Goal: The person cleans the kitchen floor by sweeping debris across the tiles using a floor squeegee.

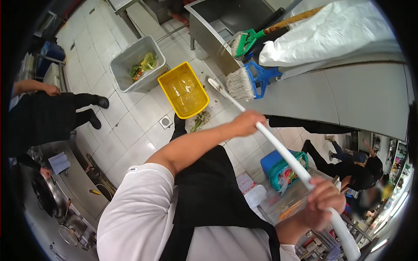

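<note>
A long white pole (283, 152) runs slantwise across the view, from the lower right toward the floor. My left hand (249, 123) is wrapped round its middle, with the arm reaching across my black apron (209, 191). Nearer to me, my right hand (324, 203) grips the pole close to its upper end, slightly blurred. The pole's far end lies by a yellow tub (204, 104) that looks to have liquid in it. Food scraps (200, 120) are scattered on the tiles beside the tub. No tool head can be made out on the pole.
A grey bin (138, 87) with vegetable waste stands behind the tub. At right are a string mop (239, 85) and a metal counter (365, 93). A blue lined bin (278, 167) stands nearby. Other people are at left and right. The floor has a drain (165, 122).
</note>
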`<state>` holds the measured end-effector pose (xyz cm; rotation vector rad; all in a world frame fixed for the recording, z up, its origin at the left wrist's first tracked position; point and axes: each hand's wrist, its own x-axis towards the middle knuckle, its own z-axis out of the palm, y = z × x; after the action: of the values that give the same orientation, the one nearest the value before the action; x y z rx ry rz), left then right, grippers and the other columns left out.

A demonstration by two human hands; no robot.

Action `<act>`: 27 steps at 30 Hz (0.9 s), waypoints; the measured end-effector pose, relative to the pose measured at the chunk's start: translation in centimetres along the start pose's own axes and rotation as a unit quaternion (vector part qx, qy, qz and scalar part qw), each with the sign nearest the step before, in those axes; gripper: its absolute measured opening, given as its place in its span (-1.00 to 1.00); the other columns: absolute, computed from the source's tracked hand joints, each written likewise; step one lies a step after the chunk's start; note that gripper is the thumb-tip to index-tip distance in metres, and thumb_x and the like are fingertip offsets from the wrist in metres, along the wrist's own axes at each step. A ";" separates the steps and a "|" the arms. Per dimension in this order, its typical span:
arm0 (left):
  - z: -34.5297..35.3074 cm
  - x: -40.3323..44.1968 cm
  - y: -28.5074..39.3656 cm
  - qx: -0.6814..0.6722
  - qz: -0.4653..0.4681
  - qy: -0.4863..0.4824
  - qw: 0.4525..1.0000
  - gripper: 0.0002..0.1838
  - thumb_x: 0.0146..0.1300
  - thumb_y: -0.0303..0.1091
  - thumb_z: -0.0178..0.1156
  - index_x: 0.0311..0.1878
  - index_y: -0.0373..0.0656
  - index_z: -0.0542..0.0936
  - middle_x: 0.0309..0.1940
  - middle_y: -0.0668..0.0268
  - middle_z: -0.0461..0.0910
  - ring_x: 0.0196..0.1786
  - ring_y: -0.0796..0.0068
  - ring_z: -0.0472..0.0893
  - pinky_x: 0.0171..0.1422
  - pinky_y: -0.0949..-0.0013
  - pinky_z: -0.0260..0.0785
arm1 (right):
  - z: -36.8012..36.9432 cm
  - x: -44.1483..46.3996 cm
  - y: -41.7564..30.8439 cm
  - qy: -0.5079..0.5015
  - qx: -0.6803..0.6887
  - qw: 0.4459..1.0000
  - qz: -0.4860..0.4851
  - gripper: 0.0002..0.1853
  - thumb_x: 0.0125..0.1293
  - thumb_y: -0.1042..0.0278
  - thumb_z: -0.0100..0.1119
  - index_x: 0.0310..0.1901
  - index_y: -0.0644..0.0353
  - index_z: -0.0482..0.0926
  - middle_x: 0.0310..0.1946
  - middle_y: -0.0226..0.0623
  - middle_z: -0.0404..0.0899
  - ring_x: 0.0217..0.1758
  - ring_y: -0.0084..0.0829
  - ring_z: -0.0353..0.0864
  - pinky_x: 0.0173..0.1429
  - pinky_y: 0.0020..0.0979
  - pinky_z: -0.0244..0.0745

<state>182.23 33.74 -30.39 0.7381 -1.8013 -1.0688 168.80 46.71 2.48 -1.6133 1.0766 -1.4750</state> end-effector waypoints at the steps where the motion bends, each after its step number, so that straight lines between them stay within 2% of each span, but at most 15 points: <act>1: -0.3 0.2 -2.0 0.023 0.005 0.002 1.000 -0.95 0.21 -0.41 0.35 -0.28 -0.11 0.69 -0.32 0.18 0.69 -0.14 -0.02 0.66 -0.01 0.00 0.49 | 0.4 -0.7 1.0 0.009 -0.013 1.000 -0.002 -0.58 0.39 -0.03 0.39 -0.42 0.16 0.55 -0.59 -0.33 0.54 -0.40 -0.29 0.68 0.04 0.06 0.67; 4: -3.4 0.7 -5.8 0.111 -0.060 0.013 0.992 -0.89 0.27 -0.34 0.36 -0.23 -0.15 0.71 -0.29 0.12 0.69 -0.07 -0.05 0.65 0.06 -0.03 0.47 | 2.8 -2.1 4.2 0.043 -0.052 0.998 0.020 -0.62 0.41 0.03 0.35 -0.35 0.19 0.57 -0.48 -0.27 0.60 -0.20 -0.20 0.72 0.28 0.21 0.57; 6: -4.4 -0.6 -8.6 0.145 -0.101 0.037 0.984 -0.85 0.29 -0.31 0.37 -0.19 -0.17 0.72 -0.25 0.09 0.69 -0.03 -0.06 0.64 0.10 -0.03 0.47 | 5.0 -2.5 6.3 0.061 -0.070 0.995 0.022 -0.63 0.42 0.03 0.32 -0.31 0.20 0.56 -0.38 -0.24 0.64 -0.12 -0.17 0.73 0.34 0.22 0.52; 8: -5.1 -1.4 -9.8 0.229 -0.197 0.135 0.943 -0.69 0.27 -0.21 0.42 -0.03 -0.22 0.73 -0.09 -0.02 0.68 0.09 -0.13 0.62 0.24 -0.02 0.47 | 6.3 -2.9 8.7 0.071 -0.012 0.996 0.051 -0.70 0.44 0.17 0.28 -0.32 0.23 0.56 -0.35 -0.21 0.65 -0.13 -0.19 0.73 0.36 0.18 0.52; 9: -4.9 -2.3 -10.0 0.227 -0.200 0.130 0.944 -0.69 0.27 -0.21 0.42 -0.03 -0.22 0.73 -0.09 -0.02 0.68 0.09 -0.13 0.62 0.24 -0.02 0.47 | 6.1 -3.6 11.0 0.075 -0.014 0.996 0.056 -0.70 0.44 0.17 0.28 -0.32 0.23 0.56 -0.35 -0.21 0.65 -0.13 -0.19 0.73 0.36 0.18 0.52; 11: -4.9 -3.2 -10.2 0.212 -0.208 0.072 0.952 -0.51 0.23 -0.10 0.47 0.11 -0.22 0.70 0.06 -0.10 0.64 0.20 -0.19 0.58 0.38 -0.04 0.42 | 5.7 -4.5 15.7 -0.025 -0.014 0.998 0.057 -0.79 0.44 0.34 0.24 -0.35 0.26 0.56 -0.37 -0.19 0.64 -0.17 -0.23 0.71 0.37 0.14 0.52; 12: -4.5 -3.7 -10.2 0.213 -0.211 0.068 0.952 -0.51 0.23 -0.10 0.47 0.11 -0.22 0.70 0.06 -0.10 0.64 0.20 -0.19 0.58 0.38 -0.04 0.42 | 5.4 -4.5 15.9 -0.023 -0.012 0.998 0.061 -0.79 0.44 0.34 0.24 -0.35 0.26 0.56 -0.37 -0.19 0.64 -0.17 -0.23 0.71 0.37 0.14 0.52; 14: -3.2 -4.9 -9.9 0.243 -0.212 0.022 0.946 -0.45 0.22 -0.03 0.47 0.17 -0.19 0.68 0.09 -0.13 0.64 0.27 -0.21 0.56 0.46 -0.09 0.36 | 4.7 -4.7 16.3 -0.124 -0.048 0.988 0.076 -0.75 0.46 0.39 0.11 -0.43 0.24 0.49 -0.44 -0.28 0.55 -0.15 -0.27 0.67 0.43 0.22 0.45; 15: -2.7 -5.1 -9.4 0.258 -0.177 0.049 0.948 -0.57 0.27 -0.02 0.43 0.03 -0.15 0.72 -0.04 -0.05 0.68 0.16 -0.12 0.61 0.37 -0.11 0.38 | 4.4 -4.8 15.7 -0.116 -0.052 0.988 0.088 -0.70 0.47 0.35 0.13 -0.47 0.24 0.50 -0.47 -0.28 0.54 -0.20 -0.29 0.65 0.43 0.20 0.46; 16: -2.3 -4.9 -9.0 0.257 -0.181 0.047 0.948 -0.57 0.27 -0.02 0.43 0.03 -0.15 0.72 -0.04 -0.05 0.68 0.16 -0.12 0.61 0.37 -0.11 0.38 | 3.7 -5.2 15.4 -0.115 -0.052 0.988 0.093 -0.70 0.47 0.35 0.13 -0.47 0.24 0.50 -0.47 -0.28 0.54 -0.20 -0.29 0.65 0.43 0.20 0.46; 18: -1.7 -4.1 -8.2 0.166 -0.158 -0.084 0.970 -0.67 0.28 -0.02 0.41 -0.15 -0.09 0.73 -0.21 0.07 0.69 0.02 -0.03 0.63 0.23 -0.04 0.40 | 2.0 -6.1 14.6 -0.047 -0.040 0.993 0.100 -0.77 0.41 0.39 0.19 -0.41 0.29 0.54 -0.45 -0.21 0.61 -0.27 -0.28 0.66 0.35 0.11 0.53; 19: -0.2 -4.5 -8.1 0.153 -0.096 -0.047 0.982 -0.71 0.28 0.00 0.40 -0.30 -0.02 0.72 -0.35 0.18 0.67 -0.10 0.05 0.63 0.12 0.05 0.40 | 1.3 -6.6 13.9 -0.046 -0.037 0.993 0.100 -0.77 0.41 0.39 0.19 -0.41 0.29 0.54 -0.45 -0.21 0.61 -0.27 -0.28 0.66 0.35 0.11 0.53; 20: 1.1 -4.9 -8.0 0.154 -0.097 -0.047 0.982 -0.71 0.28 0.00 0.40 -0.30 -0.02 0.72 -0.35 0.18 0.67 -0.10 0.05 0.63 0.12 0.05 0.40 | 0.6 -7.2 13.0 -0.013 -0.027 0.994 0.109 -0.73 0.43 0.33 0.19 -0.43 0.28 0.53 -0.48 -0.23 0.59 -0.29 -0.29 0.65 0.33 0.12 0.54; 22: 3.4 -5.3 -6.2 0.141 -0.129 -0.150 0.970 -0.71 0.28 0.03 0.39 -0.32 0.01 0.73 -0.36 0.20 0.69 -0.11 0.06 0.65 0.13 0.08 0.39 | -0.9 -8.8 11.3 0.022 -0.020 0.993 0.117 -0.69 0.45 0.27 0.19 -0.44 0.26 0.52 -0.51 -0.26 0.56 -0.30 -0.29 0.63 0.30 0.13 0.55; 27: 8.2 -7.0 -2.0 0.093 -0.119 -0.209 0.966 -0.68 0.30 0.07 0.38 -0.35 0.02 0.71 -0.36 0.21 0.72 -0.12 0.08 0.66 0.17 0.10 0.38 | -3.5 -12.7 6.9 0.108 -0.037 0.982 0.150 -0.63 0.50 0.16 0.19 -0.44 0.22 0.49 -0.56 -0.30 0.49 -0.32 -0.26 0.61 0.26 0.13 0.54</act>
<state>177.96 41.49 -36.78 0.9108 -2.2377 -1.2982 164.38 55.51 -8.72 -1.2906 1.4415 -1.4407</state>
